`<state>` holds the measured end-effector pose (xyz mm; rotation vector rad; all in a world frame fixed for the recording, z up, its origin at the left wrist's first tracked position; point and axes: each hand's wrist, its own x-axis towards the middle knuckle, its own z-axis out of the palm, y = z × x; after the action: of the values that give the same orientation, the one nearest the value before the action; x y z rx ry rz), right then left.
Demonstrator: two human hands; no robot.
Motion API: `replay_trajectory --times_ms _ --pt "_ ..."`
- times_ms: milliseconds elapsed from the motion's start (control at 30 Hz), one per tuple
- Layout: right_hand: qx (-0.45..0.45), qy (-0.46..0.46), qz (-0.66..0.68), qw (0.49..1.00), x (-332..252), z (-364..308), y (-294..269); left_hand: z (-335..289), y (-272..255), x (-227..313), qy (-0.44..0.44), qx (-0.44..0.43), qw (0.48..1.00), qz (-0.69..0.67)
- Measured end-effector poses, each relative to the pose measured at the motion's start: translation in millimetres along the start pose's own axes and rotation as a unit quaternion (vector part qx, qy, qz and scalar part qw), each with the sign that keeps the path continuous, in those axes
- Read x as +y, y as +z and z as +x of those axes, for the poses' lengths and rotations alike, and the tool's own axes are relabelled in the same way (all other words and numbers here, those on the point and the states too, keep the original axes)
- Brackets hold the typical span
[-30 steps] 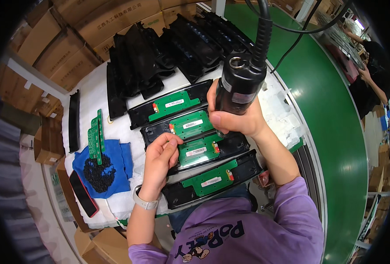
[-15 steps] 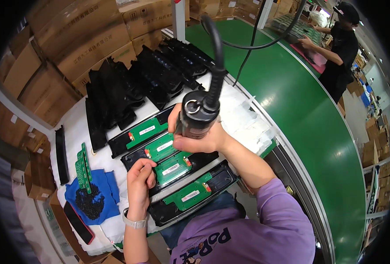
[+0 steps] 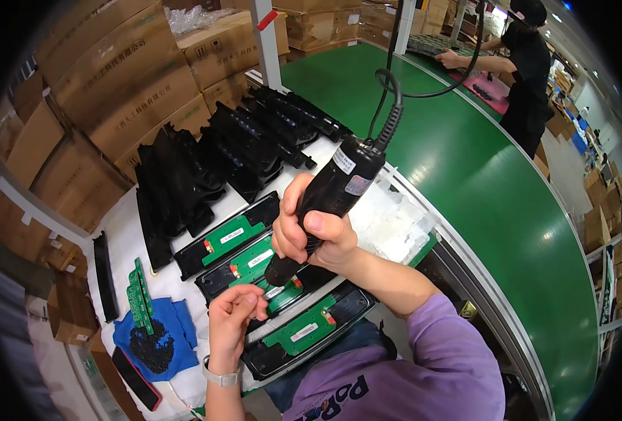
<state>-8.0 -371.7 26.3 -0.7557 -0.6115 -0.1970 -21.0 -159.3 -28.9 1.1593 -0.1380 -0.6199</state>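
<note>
My right hand is wrapped around a black electric screwdriver, tilted with its cable end up and right. The tool's dark nose end is over the third of several black plastic housings, partly hiding its green circuit board. Close by the nose, my left hand has thumb and fingertips pinched together; what they hold, if anything, is too small to make out. Beyond lie a housing with another green board and a farther one. The nearest housing carries a board too.
Black plastic parts are stacked at the back. On the left, a blue cloth holds dark screws beside green board strips and a phone. A green conveyor belt curves along the right; another person works beyond it.
The screwdriver has tilted from near upright to leaning up and right, exposing its side and nose. My left hand has moved slightly right and down over the third board.
</note>
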Motion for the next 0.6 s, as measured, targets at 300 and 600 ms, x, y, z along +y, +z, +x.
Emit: replay_trajectory --times_ms 300,600 --pt "0.043 0.017 0.001 0.999 6.8 -3.3 1.7 -2.5 1.2 -0.1 0.026 0.031 0.999 0.027" --pt "0.074 0.018 0.012 0.997 7.1 -1.2 -0.4 -1.9 4.6 -0.1 0.009 0.039 0.996 0.083"
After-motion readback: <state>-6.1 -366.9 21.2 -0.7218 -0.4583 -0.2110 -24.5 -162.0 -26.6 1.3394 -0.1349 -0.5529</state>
